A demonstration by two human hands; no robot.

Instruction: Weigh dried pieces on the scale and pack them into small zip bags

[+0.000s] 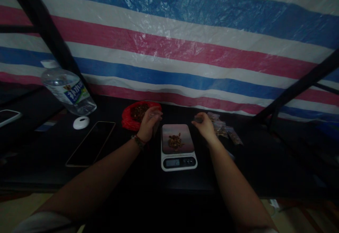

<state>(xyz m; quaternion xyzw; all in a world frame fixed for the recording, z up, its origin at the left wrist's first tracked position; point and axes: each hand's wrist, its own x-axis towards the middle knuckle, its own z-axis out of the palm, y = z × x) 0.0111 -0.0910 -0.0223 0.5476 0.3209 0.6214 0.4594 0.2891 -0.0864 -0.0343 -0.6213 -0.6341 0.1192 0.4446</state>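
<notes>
A white kitchen scale [179,163] stands between my hands, and a small heap of brown dried pieces [176,142] lies on its platform. The lit display seems to read 21, though it is blurry. My left hand [148,123], a bracelet on its wrist, is closed on what looks like a small clear plastic bag [156,126], left of the scale. Behind that hand sits an open red plastic bag [129,119] full of similar brown bits. To the scale's right, my right hand [205,126] is pinched, its contents too dim to name. Several small filled zip bags [221,129] lie beside it.
On the left of the black table [148,180] are a dark-screened phone [91,144], a white rounded object [81,122] and a large clear bottle [69,88]. Another phone [9,116] is at the far left. A striped tarp [185,53] hangs behind, with black frame bars [299,84] on both sides.
</notes>
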